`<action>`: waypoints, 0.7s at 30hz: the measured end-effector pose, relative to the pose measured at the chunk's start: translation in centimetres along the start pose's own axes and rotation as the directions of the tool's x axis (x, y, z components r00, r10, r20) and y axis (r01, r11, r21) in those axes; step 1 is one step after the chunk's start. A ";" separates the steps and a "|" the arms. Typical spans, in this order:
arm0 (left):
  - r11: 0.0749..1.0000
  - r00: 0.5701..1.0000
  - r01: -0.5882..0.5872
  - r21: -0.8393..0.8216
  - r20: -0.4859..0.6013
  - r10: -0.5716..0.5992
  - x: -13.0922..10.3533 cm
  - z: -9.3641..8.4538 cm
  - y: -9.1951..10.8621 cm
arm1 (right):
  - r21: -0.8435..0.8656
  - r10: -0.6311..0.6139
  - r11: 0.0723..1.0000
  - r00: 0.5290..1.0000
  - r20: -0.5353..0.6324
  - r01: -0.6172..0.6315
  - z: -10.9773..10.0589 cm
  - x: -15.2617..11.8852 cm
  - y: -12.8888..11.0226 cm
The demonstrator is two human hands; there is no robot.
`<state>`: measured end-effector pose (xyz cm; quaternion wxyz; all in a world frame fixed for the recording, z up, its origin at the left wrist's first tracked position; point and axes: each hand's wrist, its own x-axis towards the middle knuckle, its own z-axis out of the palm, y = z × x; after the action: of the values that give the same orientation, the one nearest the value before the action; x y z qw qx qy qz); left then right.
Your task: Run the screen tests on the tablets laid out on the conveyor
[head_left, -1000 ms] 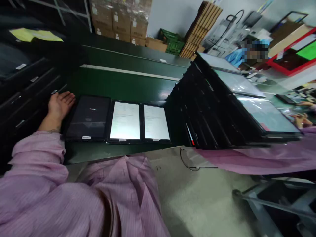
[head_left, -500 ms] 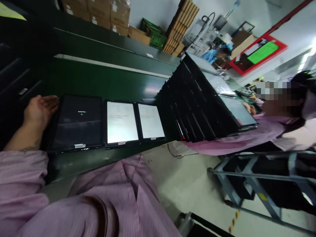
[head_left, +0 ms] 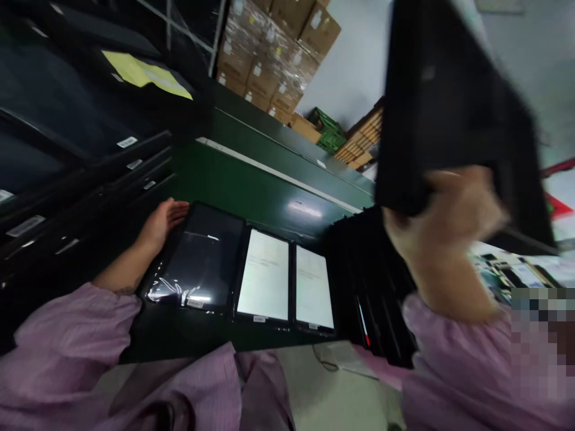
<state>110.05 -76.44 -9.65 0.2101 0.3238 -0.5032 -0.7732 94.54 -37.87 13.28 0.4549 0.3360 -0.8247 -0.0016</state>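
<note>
My left hand (head_left: 164,222) lies with fingers stretched and together along the left edge of a dark-screened tablet (head_left: 209,254). To its right are two tablets with lit white screens, a nearer one (head_left: 264,276) and a further one (head_left: 314,287), all in a row on the green bench. My right hand (head_left: 453,221), blurred by motion, is raised at the right and grips a black tablet (head_left: 462,120) by its lower edge, tilted up in the air. Its far face is hidden.
Tall stacks of black tablets stand at the left (head_left: 90,173) and right (head_left: 368,275). A yellow paper (head_left: 146,75) lies on the left stack. Wrapped cartons (head_left: 269,54) and a green crate (head_left: 330,130) are behind the bench (head_left: 269,191). A co-worker is at the far right.
The view has swung left. My right hand has come into view holding a black tablet up. My left hand stays by the dark tablet, whose on-screen text no longer shows.
</note>
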 end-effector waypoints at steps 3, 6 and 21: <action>1.000 1.000 -0.002 0.008 0.005 0.002 0.3 -0.6 -0.7 | 0.101 -0.172 0.982 0.978 0.119 0.160 9.1 5.8 -5.2; 1.000 1.000 -0.016 0.018 0.008 0.015 0.6 -1.1 -1.0 | 0.240 -0.176 0.965 0.942 0.285 0.107 17.9 9.6 -10.9; 0.991 0.997 -0.038 0.128 0.072 0.029 -0.1 -1.4 -1.6 | 0.627 -0.300 0.770 0.800 0.520 -0.119 27.3 0.2 -14.3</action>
<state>111.13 -76.68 -11.47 0.1839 0.3009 -0.5646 -0.7463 81.85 -57.35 -6.95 0.0335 0.4924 -0.8572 0.1471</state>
